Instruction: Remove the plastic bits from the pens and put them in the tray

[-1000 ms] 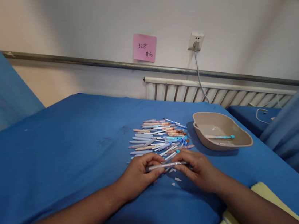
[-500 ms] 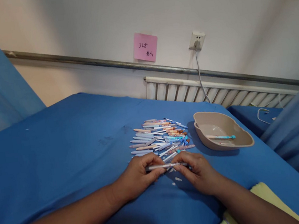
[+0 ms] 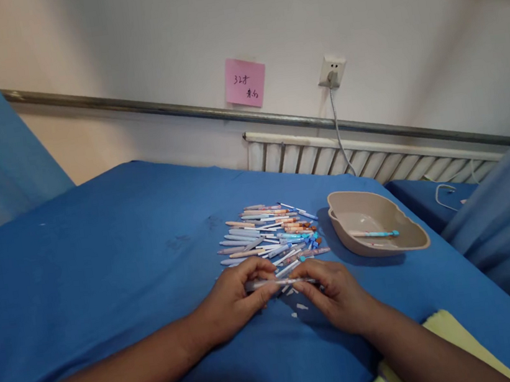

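Observation:
Both of my hands hold one thin pale pen [image 3: 282,282] level above the blue cloth. My left hand [image 3: 238,299] pinches its left end and my right hand [image 3: 338,293] pinches its right end. Just beyond my fingers lies a heap of several pens [image 3: 272,232] in blue, white and orange. A few small white bits [image 3: 301,306] lie on the cloth under the held pen. To the right of the heap stands a beige tray [image 3: 411,236] with one light-blue pen [image 3: 376,234] in it.
The table is covered by a blue cloth [image 3: 105,267]. A yellow cloth [image 3: 446,325] lies at the near right corner. Behind are a radiator [image 3: 373,160], a wall socket with a cable [image 3: 331,72] and a pink note [image 3: 245,82]. Blue fabric hangs at the left and right.
Both hands keep hold of the pen in the same spot. Only the view shifts slightly.

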Motion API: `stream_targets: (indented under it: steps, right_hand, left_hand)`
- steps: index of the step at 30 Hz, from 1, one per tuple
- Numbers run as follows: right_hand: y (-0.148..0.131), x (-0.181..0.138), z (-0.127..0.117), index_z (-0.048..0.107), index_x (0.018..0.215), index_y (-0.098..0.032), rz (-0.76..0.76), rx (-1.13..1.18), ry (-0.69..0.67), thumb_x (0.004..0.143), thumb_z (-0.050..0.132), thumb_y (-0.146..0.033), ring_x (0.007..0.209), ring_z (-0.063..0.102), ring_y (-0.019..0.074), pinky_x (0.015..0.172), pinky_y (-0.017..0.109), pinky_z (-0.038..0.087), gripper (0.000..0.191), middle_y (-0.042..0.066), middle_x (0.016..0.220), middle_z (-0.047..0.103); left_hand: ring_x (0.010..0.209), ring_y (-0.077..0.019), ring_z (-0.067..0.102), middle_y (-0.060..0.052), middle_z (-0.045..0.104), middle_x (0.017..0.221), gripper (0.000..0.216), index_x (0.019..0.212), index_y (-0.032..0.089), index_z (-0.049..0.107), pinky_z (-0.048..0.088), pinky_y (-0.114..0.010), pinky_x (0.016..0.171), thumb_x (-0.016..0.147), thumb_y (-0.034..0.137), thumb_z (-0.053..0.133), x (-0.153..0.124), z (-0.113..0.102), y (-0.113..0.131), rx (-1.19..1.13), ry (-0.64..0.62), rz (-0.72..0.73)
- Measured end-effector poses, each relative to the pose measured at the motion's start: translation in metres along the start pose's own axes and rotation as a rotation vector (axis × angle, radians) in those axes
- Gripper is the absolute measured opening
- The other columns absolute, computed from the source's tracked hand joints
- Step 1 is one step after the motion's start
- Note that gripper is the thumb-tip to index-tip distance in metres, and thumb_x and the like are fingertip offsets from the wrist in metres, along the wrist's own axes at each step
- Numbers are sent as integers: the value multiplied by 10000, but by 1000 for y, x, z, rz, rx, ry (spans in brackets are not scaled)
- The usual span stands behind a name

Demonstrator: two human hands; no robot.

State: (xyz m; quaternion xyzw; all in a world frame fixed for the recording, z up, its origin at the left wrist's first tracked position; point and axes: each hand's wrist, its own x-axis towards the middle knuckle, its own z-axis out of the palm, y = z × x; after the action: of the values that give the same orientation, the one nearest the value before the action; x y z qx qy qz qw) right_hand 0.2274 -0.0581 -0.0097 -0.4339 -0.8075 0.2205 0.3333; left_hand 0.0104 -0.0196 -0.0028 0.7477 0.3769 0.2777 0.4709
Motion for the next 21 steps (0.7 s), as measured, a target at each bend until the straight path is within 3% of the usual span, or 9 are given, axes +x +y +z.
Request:
stream_targets:
  steps: [3,8,13,17,19,21]
  right_hand:
    - [3,0,0,618,980,-225,-10,1,63,902,502,-209,781,608,136,706,238,446,141,14,851,669]
    - [7,1,0,619,1006,-223,-17,-9,150,897,507,-211,855,629,159,765,260,473,156,41,924,682]
    - [9,3,0,634,968,-222,-12,3,160,891,508,-218,832,642,163,752,260,486,148,37,898,694]
    - [11,3,0,635,959,-218,7,29,190,888,516,-217,838,643,157,760,253,481,138,31,905,695]
    - [11,3,1,632,969,-216,2,15,176,890,516,-215,837,639,157,759,255,476,141,33,905,692]
    - [12,2,1,631,978,-217,-6,-8,146,891,514,-212,815,636,155,741,254,472,146,32,885,691]
  left_hand:
    - [551,-95,554,-2,622,756,314,991,170,555,455,-203,512,869,449,477,2,-2,-1,-102,24,-67]
    - [419,-65,466,10,579,584,420,706,145,545,364,-179,412,882,507,423,8,-6,-3,-134,1,-169]
    - [523,-78,511,35,570,646,263,851,153,572,410,-192,489,736,365,677,8,-6,-4,-306,52,-140]
    - [561,-101,557,8,619,755,496,1144,182,495,427,-207,490,735,392,680,8,-4,-4,-366,62,-161]
    - [529,-100,556,-22,636,765,423,1087,158,525,406,-205,451,810,474,570,8,-4,-5,-372,39,-197]
    - [477,-80,514,-8,608,666,351,897,136,573,383,-194,434,834,479,533,9,-3,-6,-359,28,-221]
